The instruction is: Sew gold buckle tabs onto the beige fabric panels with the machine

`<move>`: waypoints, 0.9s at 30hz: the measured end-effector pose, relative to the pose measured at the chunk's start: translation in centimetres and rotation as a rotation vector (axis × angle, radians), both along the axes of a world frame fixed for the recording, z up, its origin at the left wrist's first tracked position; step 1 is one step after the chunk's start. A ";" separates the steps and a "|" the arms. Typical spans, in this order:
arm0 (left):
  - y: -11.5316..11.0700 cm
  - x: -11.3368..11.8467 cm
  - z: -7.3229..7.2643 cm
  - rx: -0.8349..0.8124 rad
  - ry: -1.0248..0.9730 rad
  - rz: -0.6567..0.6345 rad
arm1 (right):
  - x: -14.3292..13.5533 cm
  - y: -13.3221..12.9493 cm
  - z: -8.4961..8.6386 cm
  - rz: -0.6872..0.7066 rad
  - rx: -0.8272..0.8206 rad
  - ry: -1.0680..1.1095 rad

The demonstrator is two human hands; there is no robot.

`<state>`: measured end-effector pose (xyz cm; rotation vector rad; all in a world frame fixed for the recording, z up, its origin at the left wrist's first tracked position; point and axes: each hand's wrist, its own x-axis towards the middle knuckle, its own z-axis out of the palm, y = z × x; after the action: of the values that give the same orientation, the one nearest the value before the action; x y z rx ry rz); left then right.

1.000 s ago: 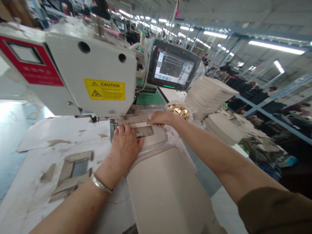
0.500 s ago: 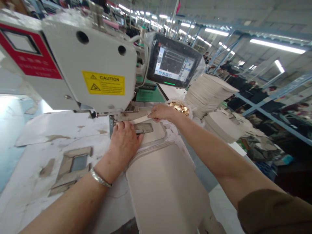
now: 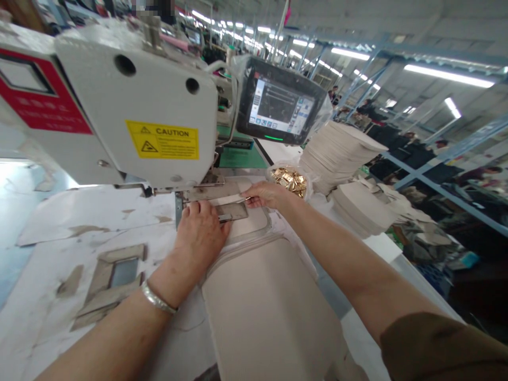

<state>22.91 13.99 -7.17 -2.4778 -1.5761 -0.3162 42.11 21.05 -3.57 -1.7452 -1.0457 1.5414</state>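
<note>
My left hand point(image 3: 201, 233) lies palm down by the sewing machine's clamp, its fingers stretched together over the left end of a beige fabric strip point(image 3: 228, 199). My right hand point(image 3: 264, 196) pinches the strip's other end between thumb and fingers. A thin, dark, shiny sliver shows at these fingertips; I cannot make out what it is. Just below the strip is a metal frame plate point(image 3: 238, 211) with a slot, on top of a beige fabric panel point(image 3: 254, 221). The left fingertips are partly hidden behind the knuckles.
The sewing machine head point(image 3: 159, 106) overhangs the left side. A control screen point(image 3: 281, 103) stands behind. Gold metal pieces point(image 3: 291, 180) fill a clear bag near my right wrist. Stacked beige panels point(image 3: 337, 153) stand at right; more panels point(image 3: 265, 296) lie in front. A cardboard frame point(image 3: 107, 280) is at left.
My right hand has shifted slightly down and closer to the metal plate, with the strip lying lower. The left hand stays pressed in place. The whole view has moved a little.
</note>
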 end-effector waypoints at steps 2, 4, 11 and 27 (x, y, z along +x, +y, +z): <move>0.0 0.0 0.0 -0.009 -0.005 -0.001 | -0.2 -0.1 0.0 -0.008 0.006 -0.017; 0.1 0.1 0.1 -0.018 -0.010 -0.005 | -0.5 -0.2 -0.1 -0.009 0.018 -0.059; 0.0 -0.3 0.3 -0.024 0.000 -0.004 | -1.9 -0.2 0.0 0.113 0.072 -0.584; 0.9 2.9 -0.1 -0.079 -0.052 -0.142 | -0.6 -0.2 -0.7 0.183 0.039 -0.431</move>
<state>25.78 14.90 -7.26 -2.6691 -1.4621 -0.3479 41.46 20.85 -4.30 -2.0537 -1.4682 1.2610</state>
